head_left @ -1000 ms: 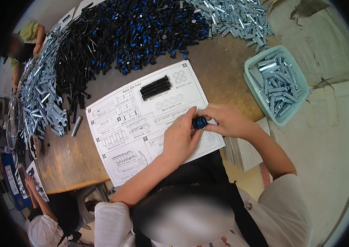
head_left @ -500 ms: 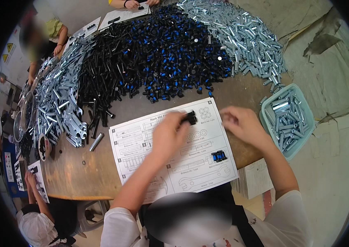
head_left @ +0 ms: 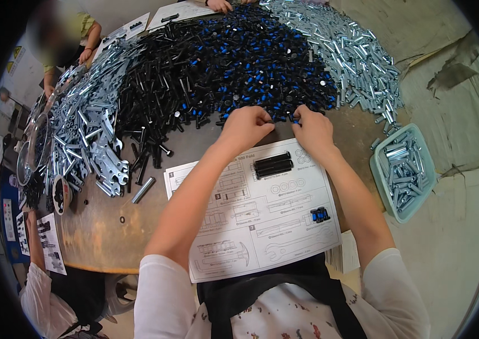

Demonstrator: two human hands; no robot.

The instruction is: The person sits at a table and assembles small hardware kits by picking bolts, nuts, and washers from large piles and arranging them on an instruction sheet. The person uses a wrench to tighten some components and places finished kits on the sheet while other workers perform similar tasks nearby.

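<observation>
My left hand (head_left: pixel 247 129) is at the near edge of a heap of short black bolts with blue patches (head_left: pixel 251 68), its fingers curled in toward the thumb. Facing it, my right hand (head_left: pixel 313 131) has its fingers pinched together, with a bit of blue and black at the tips. What either hand holds is too small or hidden to name. Below them lies a printed sheet with part drawings (head_left: pixel 222 226). A row of long black bolts (head_left: pixel 273 165) rests on its upper part, and a cluster of short blue-patched bolts (head_left: pixel 320 214) on its lower right.
Long black bolts (head_left: pixel 152 85) and silvery wrenches (head_left: pixel 115 169) are heaped to the left. Metal sleeves (head_left: pixel 358 62) lie at the far right, and a pale green bin (head_left: pixel 403 217) holds more. A loose sleeve (head_left: pixel 144 190) sits left of the sheet. Co-workers' hands (head_left: pixel 219 5) work around the table.
My left hand has left the long black bolts, now in a row on the sheet, and moved forward to the heap. My right hand has moved forward and left to the heap's edge.
</observation>
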